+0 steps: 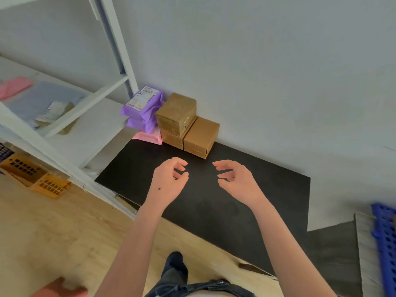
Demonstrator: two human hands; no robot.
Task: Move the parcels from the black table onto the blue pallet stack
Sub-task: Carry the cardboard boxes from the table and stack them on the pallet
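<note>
At the far left corner of the black table (214, 202) several parcels stand against the wall. Two brown cardboard boxes sit side by side, the right box (201, 136) alone and the left one (171, 139) carrying a third box (176, 112). Left of them, purple poly mailers (142, 113) lie stacked on a pink mailer (149, 137). My left hand (170, 179) and my right hand (235, 179) hover over the table just in front of the boxes, fingers loosely curled, holding nothing. The blue pallet stack (385, 239) shows at the right edge.
A white shelf rack (64, 125) stands left of the table, with pink and grey mailers on it. Orange crates (38, 176) sit on the wooden floor beneath. A grey wall backs the table. Flat cardboard (364, 243) leans by the pallets.
</note>
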